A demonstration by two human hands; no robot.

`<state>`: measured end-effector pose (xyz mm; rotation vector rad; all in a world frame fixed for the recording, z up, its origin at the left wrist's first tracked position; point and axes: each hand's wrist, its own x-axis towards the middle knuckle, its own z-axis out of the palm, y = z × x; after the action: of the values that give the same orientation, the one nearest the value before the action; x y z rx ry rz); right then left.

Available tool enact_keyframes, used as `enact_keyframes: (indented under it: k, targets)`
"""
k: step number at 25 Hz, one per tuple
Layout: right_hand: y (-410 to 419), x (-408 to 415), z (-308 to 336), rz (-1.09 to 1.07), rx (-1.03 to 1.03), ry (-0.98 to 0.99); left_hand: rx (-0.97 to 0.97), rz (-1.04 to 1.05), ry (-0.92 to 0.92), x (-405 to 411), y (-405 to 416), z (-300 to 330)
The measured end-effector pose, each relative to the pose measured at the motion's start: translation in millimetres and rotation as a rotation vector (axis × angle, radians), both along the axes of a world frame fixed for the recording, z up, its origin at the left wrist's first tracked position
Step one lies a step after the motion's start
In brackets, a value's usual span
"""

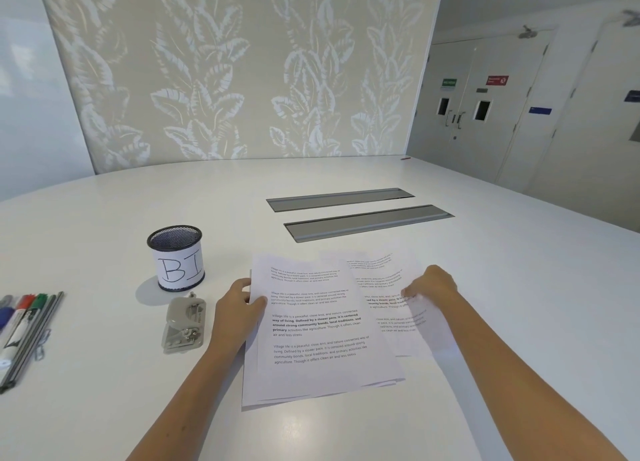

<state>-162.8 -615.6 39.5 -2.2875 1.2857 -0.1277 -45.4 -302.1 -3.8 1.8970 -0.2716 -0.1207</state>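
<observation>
Paper gathering is partly done. The stack of printed sheets (318,325) lies mid-worktop (329,433) toward the near edge, its lower edges uneven. The left grip (239,308) holds the stack's left edge, thumb on top. The right grip (433,287) has blurred fingers curled onto a loose sheet (381,277) that is fanned out to the stack's right and overlaps it; I read this as a pinch. Left to do, I judge: merge and square the sheets. The hole punch (183,325) sits just left of the left grip, apart.
</observation>
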Motion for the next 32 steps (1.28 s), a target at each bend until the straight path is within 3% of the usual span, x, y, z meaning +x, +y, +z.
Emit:
enact_keyframes:
  k: [3,7,9,12,20,26,32]
  targets:
    - [-5,-1,25,-0.036,-0.249,-0.153,0.006,-0.001,-0.013,0,0,-2]
    - [-1,-1,88,-0.017,-0.557,-0.522,0.016,0.003,-0.035,3,-1,-4]
    - [8,-3,118,-0.001,-0.592,-0.727,0.024,0.004,-0.034,4,-1,-5]
    - [25,-3,131,0.036,-0.479,-0.856,0.009,0.008,-0.020,6,0,-7]
    - [68,15,20,0.052,0.092,-0.673,0.056,-0.018,-0.047,9,0,-8]
    - [81,4,-23,0.178,-0.013,-0.366,0.057,-0.042,-0.029,17,2,-12]
    - [87,0,-39,0.176,-0.005,-0.256,-0.074,-0.023,0.001,15,1,-11]
